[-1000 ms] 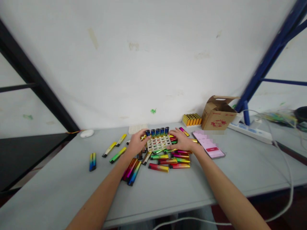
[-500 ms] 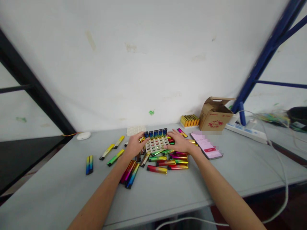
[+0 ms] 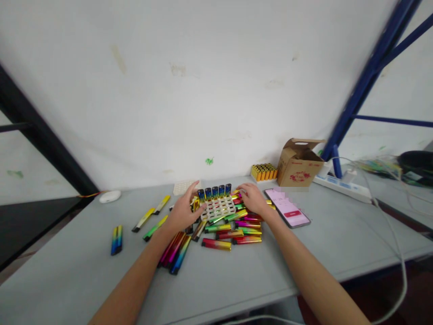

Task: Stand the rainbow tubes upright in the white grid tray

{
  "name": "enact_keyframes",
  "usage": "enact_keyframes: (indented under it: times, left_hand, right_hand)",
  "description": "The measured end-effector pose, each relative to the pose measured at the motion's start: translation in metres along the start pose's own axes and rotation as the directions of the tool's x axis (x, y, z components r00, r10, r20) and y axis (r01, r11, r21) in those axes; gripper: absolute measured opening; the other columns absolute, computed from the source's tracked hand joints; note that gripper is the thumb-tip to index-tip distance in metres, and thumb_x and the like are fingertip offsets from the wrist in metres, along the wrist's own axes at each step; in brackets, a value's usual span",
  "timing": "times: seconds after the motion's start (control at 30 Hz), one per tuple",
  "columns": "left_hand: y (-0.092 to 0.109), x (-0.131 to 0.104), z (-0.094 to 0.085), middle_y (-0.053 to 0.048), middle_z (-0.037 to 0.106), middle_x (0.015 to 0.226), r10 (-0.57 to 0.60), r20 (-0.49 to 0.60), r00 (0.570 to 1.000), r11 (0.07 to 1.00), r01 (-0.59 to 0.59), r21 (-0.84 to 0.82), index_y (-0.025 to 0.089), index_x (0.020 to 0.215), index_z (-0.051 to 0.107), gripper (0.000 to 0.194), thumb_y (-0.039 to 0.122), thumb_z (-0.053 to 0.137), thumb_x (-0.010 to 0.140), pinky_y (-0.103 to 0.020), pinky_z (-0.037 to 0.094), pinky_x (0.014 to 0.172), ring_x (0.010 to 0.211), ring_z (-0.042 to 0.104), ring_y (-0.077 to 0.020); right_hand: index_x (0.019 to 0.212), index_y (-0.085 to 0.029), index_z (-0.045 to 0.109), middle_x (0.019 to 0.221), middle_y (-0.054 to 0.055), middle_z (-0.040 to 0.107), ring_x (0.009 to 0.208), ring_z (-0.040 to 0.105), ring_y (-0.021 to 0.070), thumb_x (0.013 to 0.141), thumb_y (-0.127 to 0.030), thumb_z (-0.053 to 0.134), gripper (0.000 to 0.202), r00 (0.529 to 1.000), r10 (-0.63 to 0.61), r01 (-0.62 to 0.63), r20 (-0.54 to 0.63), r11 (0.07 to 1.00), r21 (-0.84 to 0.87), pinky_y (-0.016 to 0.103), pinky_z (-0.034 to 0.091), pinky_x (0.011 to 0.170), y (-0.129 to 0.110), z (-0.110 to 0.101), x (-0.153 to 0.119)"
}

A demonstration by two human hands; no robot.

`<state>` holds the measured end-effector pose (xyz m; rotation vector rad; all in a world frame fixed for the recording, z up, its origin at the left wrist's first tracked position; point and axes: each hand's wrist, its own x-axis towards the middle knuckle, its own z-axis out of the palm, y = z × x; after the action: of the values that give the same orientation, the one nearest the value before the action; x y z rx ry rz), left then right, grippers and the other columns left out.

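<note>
A white plastic tray with rows of holes sits in the middle of the table, tilted on a heap of lighters. Several blue-topped lighters stand upright along its back row. My left hand is at the tray's left end, open, thumb by the edge and index finger raised. Beyond the tray's right end, my right hand has its fingers stretched over the heap, apart from the tray; its thumb is mostly hidden. Red, green and pink lighters lie in front of the tray.
Two blue-yellow lighters lie at the left. A second white tray is behind my left hand. Yellow cylinders, a cardboard box, a phone and a power strip are at the right. A white mouse-like object lies back left.
My right hand has come off the tray's right end and reaches over the lighters beside it. My left fingers have spread and loosened at the left end. The view has shifted slightly.
</note>
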<state>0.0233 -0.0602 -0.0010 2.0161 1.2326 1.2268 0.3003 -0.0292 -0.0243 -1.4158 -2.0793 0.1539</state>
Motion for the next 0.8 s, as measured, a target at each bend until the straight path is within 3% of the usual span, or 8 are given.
enact_keyframes:
  times: [0.1, 0.2, 0.27, 0.4, 0.57, 0.8]
  left_hand:
    - [0.002, -0.006, -0.015, -0.01, 0.066, 0.114, 0.018, -0.021, 1.0, 0.999, -0.019, -0.037, 0.021, 0.137, 0.044, 0.078, 0.03, 0.074, 0.067, -0.04, 0.038, 0.103, 0.106, 0.06, -0.0255]
    - [-0.006, -0.008, -0.035, -0.009, 0.069, 0.104, 0.028, -0.048, 0.998, 0.998, -0.025, 0.054, 0.021, 0.106, 0.067, 0.041, 0.033, 0.072, 0.068, -0.036, 0.041, 0.1, 0.099, 0.062, -0.0251]
    - [-0.015, -0.008, -0.048, -0.008, 0.071, 0.098, 0.046, -0.035, 0.998, 0.982, -0.039, 0.186, 0.021, 0.089, 0.071, 0.024, 0.037, 0.066, 0.072, -0.037, 0.042, 0.099, 0.098, 0.062, -0.0258]
    - [-0.029, -0.007, -0.064, -0.011, 0.071, 0.101, 0.07, -0.003, 0.998, 0.867, -0.06, 0.494, 0.018, 0.093, 0.069, 0.033, 0.042, 0.05, 0.081, -0.041, 0.046, 0.093, 0.096, 0.063, -0.027]
    - [-0.026, -0.009, -0.064, -0.011, 0.071, 0.099, 0.123, 0.035, 0.992, 0.793, -0.119, 0.598, 0.015, 0.094, 0.069, 0.036, 0.04, 0.046, 0.082, -0.038, 0.047, 0.09, 0.095, 0.064, -0.026]
    - [-0.014, -0.015, -0.056, -0.004, 0.071, 0.079, 0.109, 0.246, 0.963, 0.809, -0.23, 0.542, 0.02, 0.077, 0.068, 0.028, 0.044, 0.054, 0.081, -0.032, 0.047, 0.077, 0.078, 0.064, -0.0206]
  right_hand:
    - [0.103, -0.015, 0.067, 0.106, 0.011, 0.067, 0.106, 0.055, 0.0233, 0.089, -0.021, 0.044, 0.029, 1.0, 0.01, -0.01, 0.012, 1.0, -0.004, 0.037, 0.039, 0.097, -0.003, -0.001, 0.0]
    - [0.101, -0.017, 0.068, 0.105, 0.01, 0.067, 0.105, 0.056, 0.0223, 0.091, -0.027, 0.045, 0.027, 1.0, 0.013, -0.013, 0.007, 1.0, -0.001, 0.036, 0.038, 0.098, -0.007, -0.001, 0.001]
    - [0.101, -0.018, 0.068, 0.104, 0.01, 0.068, 0.105, 0.056, 0.0214, 0.092, -0.029, 0.046, 0.027, 1.0, 0.007, -0.007, 0.008, 1.0, 0.001, 0.035, 0.037, 0.097, -0.01, 0.0, 0.001]
    - [0.099, -0.016, 0.068, 0.104, 0.01, 0.068, 0.104, 0.056, 0.0199, 0.092, -0.025, 0.046, 0.025, 1.0, 0.008, -0.007, 0.015, 1.0, -0.009, 0.033, 0.037, 0.096, -0.013, 0.001, 0.0]
    - [0.097, -0.016, 0.068, 0.102, 0.01, 0.067, 0.101, 0.056, 0.0195, 0.093, -0.025, 0.046, 0.024, 1.0, -0.01, 0.01, 0.019, 1.0, -0.021, 0.032, 0.037, 0.093, -0.011, 0.006, -0.001]
    - [0.094, -0.017, 0.068, 0.094, 0.009, 0.069, 0.095, 0.055, 0.021, 0.092, -0.03, 0.048, 0.024, 0.997, -0.076, 0.076, 0.006, 0.995, -0.07, 0.035, 0.036, 0.091, -0.016, 0.009, -0.003]
